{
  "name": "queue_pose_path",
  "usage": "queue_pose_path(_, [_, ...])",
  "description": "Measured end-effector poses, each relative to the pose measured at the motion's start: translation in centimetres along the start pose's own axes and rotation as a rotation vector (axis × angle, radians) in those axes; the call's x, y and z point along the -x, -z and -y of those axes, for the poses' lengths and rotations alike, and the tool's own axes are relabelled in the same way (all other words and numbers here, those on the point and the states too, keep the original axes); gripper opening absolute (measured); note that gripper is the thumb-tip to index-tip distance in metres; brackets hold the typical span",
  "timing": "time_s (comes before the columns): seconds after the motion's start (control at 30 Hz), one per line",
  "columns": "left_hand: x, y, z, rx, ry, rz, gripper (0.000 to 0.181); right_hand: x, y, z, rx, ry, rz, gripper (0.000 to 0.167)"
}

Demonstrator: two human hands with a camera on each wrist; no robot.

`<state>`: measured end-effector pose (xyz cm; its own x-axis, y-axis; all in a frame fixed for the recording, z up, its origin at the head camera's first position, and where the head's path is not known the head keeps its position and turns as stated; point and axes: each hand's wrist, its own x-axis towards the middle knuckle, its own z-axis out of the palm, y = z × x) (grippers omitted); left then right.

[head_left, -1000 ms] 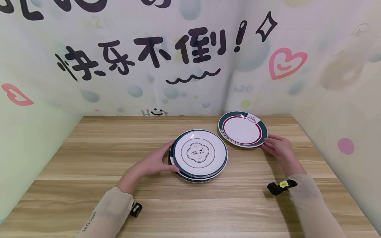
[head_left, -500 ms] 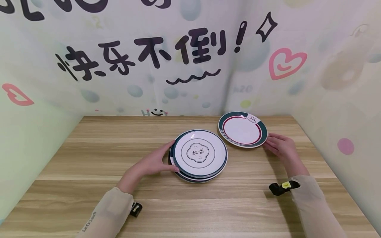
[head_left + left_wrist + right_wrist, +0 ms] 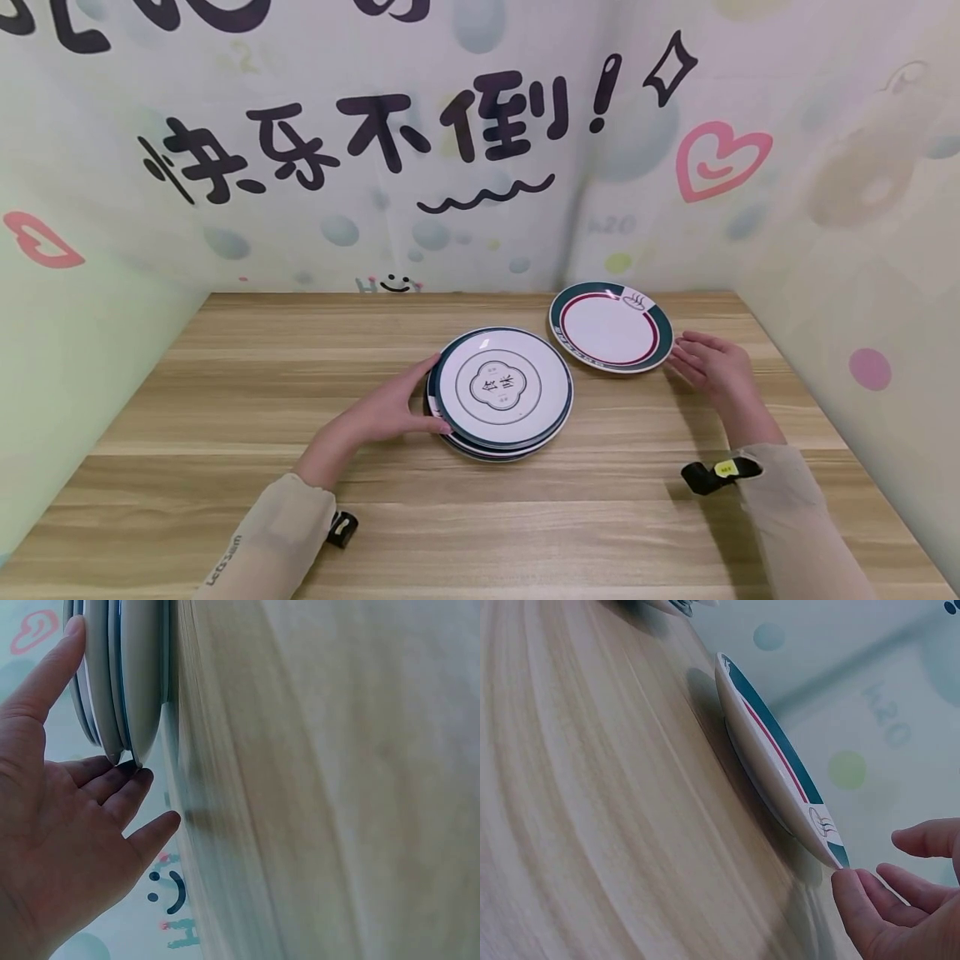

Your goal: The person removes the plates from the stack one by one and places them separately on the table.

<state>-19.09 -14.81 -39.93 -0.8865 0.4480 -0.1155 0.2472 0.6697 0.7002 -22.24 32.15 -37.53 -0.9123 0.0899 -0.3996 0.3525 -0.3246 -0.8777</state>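
Observation:
A stack of several plates (image 3: 501, 392) sits at the middle of the table, the top one white with a dark green rim and a flower-shaped emblem. My left hand (image 3: 386, 407) rests against its left side, thumb and fingertips touching the rims; in the left wrist view the hand (image 3: 82, 810) has its fingers extended. Behind and to the right lies a single plate (image 3: 609, 327) with a green band and red ring, flat on the table in the right wrist view. Beside its right rim my right hand (image 3: 716, 375) is open, fingertips at or just off the edge, thumb apart.
The wood-grain table (image 3: 262, 375) meets a printed cloth backdrop (image 3: 300, 225) just behind the single plate. A pale wall (image 3: 870, 292) stands on the right, and another (image 3: 82, 333) on the left. Each wrist wears a black strap device (image 3: 718, 475).
My right hand has moved slightly right, away from the single plate's rim, and its fingers have eased off. The left hand and all the plates stay where they were.

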Motion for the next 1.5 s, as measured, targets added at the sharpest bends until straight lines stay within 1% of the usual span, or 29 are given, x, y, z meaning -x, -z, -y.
queue_pose_path(0.13, [0.0,0.0,0.1,-0.014,0.005,0.002,0.112,0.1,-0.1,0.0,0.037,0.013,-0.010,0.048])
queue_pose_path(0.23, [0.0,0.0,0.1,-0.023,0.007,0.002,0.113,0.2,-0.1,-0.1,0.041,0.023,-0.002,0.043])
queue_pose_path(0.37, [0.1,-0.1,0.0,-0.016,0.019,0.004,0.114,0.4,-0.3,-0.1,0.025,0.024,0.012,0.017])
queue_pose_path(0.43, [0.1,-0.1,0.1,-0.015,0.021,0.004,0.113,0.5,-0.4,-0.2,0.029,0.020,0.010,0.016])
queue_pose_path(0.47, [0.1,-0.1,0.1,-0.013,0.024,0.005,0.113,0.5,-0.5,-0.2,0.035,0.019,0.007,0.019])
queue_pose_path(0.6, [0.1,-0.2,0.1,-0.014,0.020,0.002,0.114,0.5,-0.8,-0.3,0.090,0.018,0.003,0.047])
queue_pose_path(0.67, [0.0,-0.2,0.0,-0.011,0.021,0.002,0.114,0.5,-0.9,-0.4,0.114,0.021,0.007,0.055])
queue_pose_path(0.7, [0.1,-0.2,0.0,-0.010,0.021,0.002,0.114,0.6,-0.9,-0.4,0.121,0.024,0.012,0.055])
queue_pose_path(0.83, [0.0,-0.2,0.1,-0.012,0.021,0.001,0.114,0.7,-1.1,-0.5,0.096,0.041,0.044,0.046])
queue_pose_path(1.0, [0.0,-0.2,0.1,-0.012,0.021,0.001,0.114,0.7,-1.5,-0.7,0.043,0.057,0.085,0.016])
queue_pose_path(1.13, [0.1,-0.2,0.1,-0.002,0.015,0.001,0.113,0.7,-1.7,-0.9,0.031,0.064,0.103,0.017])
queue_pose_path(1.17, [0.1,-0.2,0.1,0.000,0.015,0.001,0.113,0.8,-1.7,-0.9,0.037,0.066,0.103,0.018])
queue_pose_path(1.2, [0.1,-0.2,0.1,0.001,0.013,0.001,0.113,0.8,-1.8,-1.0,0.045,0.068,0.103,0.022])
queue_pose_path(1.27, [0.1,-0.2,0.1,0.001,0.010,0.000,0.113,0.8,-1.9,-1.1,0.062,0.076,0.109,0.038])
queue_pose_path(1.33, [0.0,-0.1,0.2,0.000,0.010,0.000,0.113,0.8,-2.1,-1.1,0.066,0.080,0.113,0.047])
queue_pose_path(1.5, [0.0,0.0,0.0,-0.004,0.001,0.000,0.113,0.9,-2.4,-1.3,0.084,0.092,0.124,0.049])
